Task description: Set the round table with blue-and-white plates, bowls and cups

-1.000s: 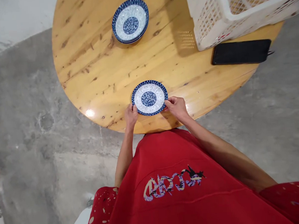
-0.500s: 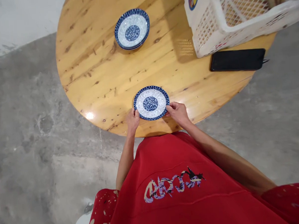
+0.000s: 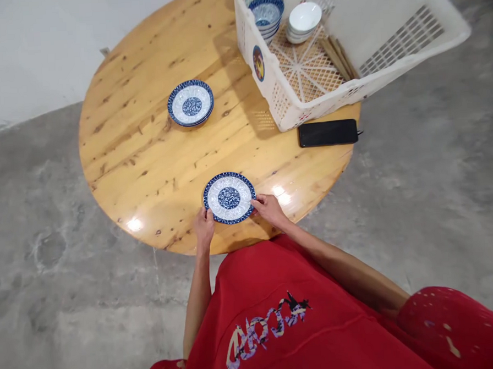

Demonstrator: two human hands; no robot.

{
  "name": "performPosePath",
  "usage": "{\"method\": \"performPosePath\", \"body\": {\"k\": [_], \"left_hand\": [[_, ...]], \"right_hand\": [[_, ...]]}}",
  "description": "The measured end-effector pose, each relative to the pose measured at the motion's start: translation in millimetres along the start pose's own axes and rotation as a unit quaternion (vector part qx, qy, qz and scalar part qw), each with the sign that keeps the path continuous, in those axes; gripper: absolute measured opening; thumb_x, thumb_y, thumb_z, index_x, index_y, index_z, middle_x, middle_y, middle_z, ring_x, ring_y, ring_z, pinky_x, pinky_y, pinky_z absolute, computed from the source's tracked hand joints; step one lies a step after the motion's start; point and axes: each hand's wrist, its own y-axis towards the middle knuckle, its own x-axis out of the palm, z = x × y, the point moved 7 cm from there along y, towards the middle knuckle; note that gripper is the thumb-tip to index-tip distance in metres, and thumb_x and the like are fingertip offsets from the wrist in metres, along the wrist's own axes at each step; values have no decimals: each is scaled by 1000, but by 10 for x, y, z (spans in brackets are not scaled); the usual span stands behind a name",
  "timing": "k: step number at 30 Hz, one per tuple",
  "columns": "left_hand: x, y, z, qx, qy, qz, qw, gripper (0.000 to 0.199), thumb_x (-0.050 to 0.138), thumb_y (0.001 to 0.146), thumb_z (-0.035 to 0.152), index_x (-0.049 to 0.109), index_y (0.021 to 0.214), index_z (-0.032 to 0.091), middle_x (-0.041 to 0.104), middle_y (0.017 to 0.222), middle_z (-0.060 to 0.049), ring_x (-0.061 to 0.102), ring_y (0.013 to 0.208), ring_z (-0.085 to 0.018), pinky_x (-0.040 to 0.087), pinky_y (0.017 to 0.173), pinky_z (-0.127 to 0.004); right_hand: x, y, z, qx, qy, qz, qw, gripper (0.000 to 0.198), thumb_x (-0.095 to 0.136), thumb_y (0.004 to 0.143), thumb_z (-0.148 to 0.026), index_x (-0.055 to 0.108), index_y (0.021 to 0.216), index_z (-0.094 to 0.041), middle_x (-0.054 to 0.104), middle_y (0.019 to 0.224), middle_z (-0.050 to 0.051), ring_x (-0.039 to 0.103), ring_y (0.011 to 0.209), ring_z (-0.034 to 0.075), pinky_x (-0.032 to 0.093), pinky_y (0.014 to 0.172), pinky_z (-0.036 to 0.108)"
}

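A blue-and-white patterned plate (image 3: 229, 198) is at the near edge of the round wooden table, face up. My left hand (image 3: 204, 225) pinches its lower left rim, thumb on top. On the opposite side my right hand (image 3: 268, 210) grips the right rim, also with the thumb above; the fingers below are mostly hidden. Whether the plate touches the table or is held just over it, I cannot tell. Farther back and a little left lies a small stack of plates (image 3: 191, 103) with the same blue pattern.
On the right of the table (image 3: 146, 156) stands a white plastic crate (image 3: 286, 102). Inside it are stacked blue-patterned bowls (image 3: 267, 15), white bowls (image 3: 304, 19) and several wooden sticks (image 3: 339, 57). A black phone (image 3: 328, 133) lies before the crate, near the table's edge.
The view has shifted, so more of the crate's inside shows and everything sits farther left and lower. Both hands keep their hold on the plate.
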Motion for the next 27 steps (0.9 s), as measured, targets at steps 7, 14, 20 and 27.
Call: {"method": "performPosePath", "body": {"k": [7, 14, 20, 27], "left_hand": [[-23, 20, 52, 1, 15, 3, 1000, 31, 50, 93, 35, 43, 65, 24, 49, 63, 1, 52, 64, -18, 42, 63, -29], [-77, -31, 108, -13, 11, 17, 1000, 37, 43, 97, 44, 45, 67, 23, 52, 62, 1, 53, 64, -17, 40, 63, -28], [-169, -140, 91, -31, -42, 53, 997, 38, 39, 99, 49, 53, 74, 24, 64, 72, -3, 63, 71, -19, 49, 68, -30], [-502, 31, 112, -89, -83, 143, 982, 35, 45, 95, 50, 59, 79, 22, 72, 80, -4, 68, 69, -18, 52, 66, -29]], "right_hand": [[24, 22, 22, -1, -16, -8, 1000, 26, 57, 80, -41, 59, 64, -19, 65, 61, 2, 65, 56, 20, 52, 54, 27], [-243, 129, -100, -25, -68, 20, 997, 34, 57, 82, -50, 66, 75, -18, 69, 69, 5, 67, 63, 21, 52, 58, 27], [-518, 750, -653, -93, -96, 75, 988, 27, 54, 82, -41, 67, 79, -17, 68, 71, 5, 67, 68, 22, 52, 65, 28], [-217, 1763, -1706, -126, -243, 66, 959, 21, 52, 87, -24, 69, 79, -15, 69, 74, 6, 67, 76, 22, 50, 72, 27]]}}
